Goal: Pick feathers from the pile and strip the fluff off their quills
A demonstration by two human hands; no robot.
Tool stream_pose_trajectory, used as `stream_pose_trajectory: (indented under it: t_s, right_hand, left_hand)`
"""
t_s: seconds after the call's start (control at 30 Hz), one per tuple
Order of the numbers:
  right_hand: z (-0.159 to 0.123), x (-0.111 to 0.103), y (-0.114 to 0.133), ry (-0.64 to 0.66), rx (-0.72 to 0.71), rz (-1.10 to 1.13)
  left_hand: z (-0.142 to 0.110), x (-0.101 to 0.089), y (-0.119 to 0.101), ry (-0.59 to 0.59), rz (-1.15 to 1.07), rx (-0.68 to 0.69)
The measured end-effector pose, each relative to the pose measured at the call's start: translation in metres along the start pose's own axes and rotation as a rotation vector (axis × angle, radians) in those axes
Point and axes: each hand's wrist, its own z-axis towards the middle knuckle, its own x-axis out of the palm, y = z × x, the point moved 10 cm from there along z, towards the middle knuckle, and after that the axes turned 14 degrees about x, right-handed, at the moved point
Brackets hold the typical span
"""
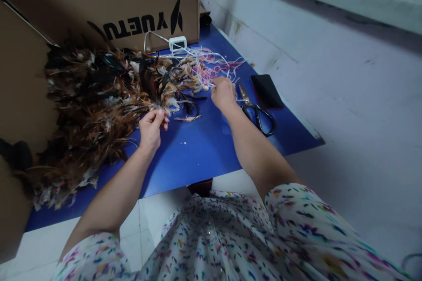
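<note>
My left hand [151, 128] is closed in a pinch at the base of a bunch of dark and brown feathers [152, 85], at the near edge of a large feather pile [95, 96]. Over to the right, my right hand [224, 92] has its fingers curled down onto a tangle of white and pink strings [211, 63]; the fingertips are partly hidden. Beside that wrist lie scissors [259, 116] with black handles, their blades pointing away from me. A few loose dark feathers [189, 107] rest on the blue table between my hands.
A large cardboard box [132, 4] stands behind the feathers, and another cardboard panel [23, 74] is at the left. A small white device [178, 43] with a cord sits by the box. A dark phone-like slab [267, 91] lies near the wall on the blue table [194, 153].
</note>
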Motion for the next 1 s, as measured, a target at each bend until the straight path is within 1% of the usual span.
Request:
stream_pose_trajectory:
  t_s: [0.07,0.13,0.17,0.23,0.3,0.4,0.57,0.83,1.0]
  right_hand:
    - [0.004,-0.010,-0.001,-0.043,0.012,0.200]
    - [0.005,-0.012,-0.002,0.002,0.049,0.457]
    - [0.005,-0.009,-0.001,0.063,0.075,0.599]
    - [-0.001,0.003,0.007,0.238,0.128,0.851]
    - [-0.014,0.014,0.019,0.416,0.176,0.991]
    - [-0.034,0.022,0.036,0.556,0.199,1.023]
    - [-0.058,0.029,0.060,0.679,0.098,0.952]
    - [-0.079,0.042,0.077,0.717,-0.082,0.792]
    - [-0.088,0.042,0.085,0.713,-0.191,0.773]
  left_hand:
    - [0.000,0.000,0.001,0.004,0.002,0.002]
    - [0.000,0.001,0.001,0.014,0.004,0.005]
    - [0.000,0.001,0.002,0.021,0.001,0.004]
    - [-0.001,0.003,0.003,0.036,-0.012,-0.006]
    - [-0.003,0.005,0.006,0.049,-0.028,-0.020]
    - [-0.005,0.008,0.007,0.077,-0.036,-0.020]
    - [-0.007,0.012,0.006,0.129,-0.001,0.005]
    - [-0.010,0.021,0.004,0.221,0.082,0.071]
    - [-0.010,0.019,0.001,0.210,0.127,0.134]
